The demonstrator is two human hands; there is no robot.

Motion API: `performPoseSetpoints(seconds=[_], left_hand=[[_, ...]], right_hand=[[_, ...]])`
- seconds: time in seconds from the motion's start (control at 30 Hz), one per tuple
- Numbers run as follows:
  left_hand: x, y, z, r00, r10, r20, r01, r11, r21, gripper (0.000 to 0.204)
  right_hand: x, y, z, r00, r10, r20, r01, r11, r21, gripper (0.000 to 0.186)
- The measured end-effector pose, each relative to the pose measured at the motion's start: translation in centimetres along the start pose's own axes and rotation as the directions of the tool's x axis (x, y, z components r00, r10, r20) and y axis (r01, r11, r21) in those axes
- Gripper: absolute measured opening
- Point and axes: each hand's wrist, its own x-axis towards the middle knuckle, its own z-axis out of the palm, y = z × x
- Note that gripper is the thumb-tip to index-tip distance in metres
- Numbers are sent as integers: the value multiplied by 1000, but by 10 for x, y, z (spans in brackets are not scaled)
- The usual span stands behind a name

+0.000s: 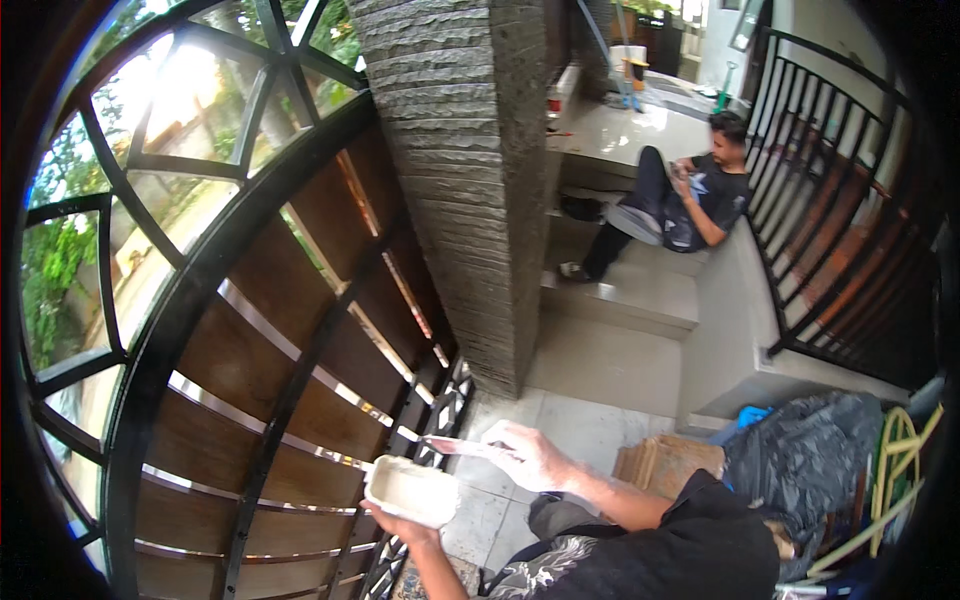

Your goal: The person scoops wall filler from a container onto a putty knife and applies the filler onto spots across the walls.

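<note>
One cream, rectangular tub point(412, 492) (likely light, stiff; cup underneath): left hand point(408, 530) clasps it; right hand point(525, 457) grips flat, reddish blade point(455, 446) beside it.

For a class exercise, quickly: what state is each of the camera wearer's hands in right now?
Left hand: holding a pale rectangular tub from below.
Right hand: closed, holding a flat tool.

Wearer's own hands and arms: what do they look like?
Left hand and right hand are bare: no gloves or wristwear visible. The right forearm runs bare into a loose black sleeve; no left sleeve shows. The black shirt has a pale print.
</note>
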Motion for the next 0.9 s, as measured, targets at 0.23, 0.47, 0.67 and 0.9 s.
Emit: performPoseSetpoints(seconds=[0.23, 0.47, 0.67, 0.9], left_hand=[[0, -33, 66, 984, 164, -71, -169, 983, -74, 68], [-7, -33, 43, 970, 242, -25, -241, 970, 29, 72], [-15, -11, 27, 981, 186, -53, -179, 978, 106, 76], [-30, -7, 48, 972, 203, -122, -203, 979, 11, 76]], right_hand=[[71, 36, -45, 980, -181, 88, 177, 983, 51, 12], [183, -6, -29, 756, -588, 287, 549, 809, 212, 10], [221, -122, 47, 148, -549, 823, 844, 504, 185, 62], [177, -145, 93, 81, -494, 866, 827, 519, 218, 45]])
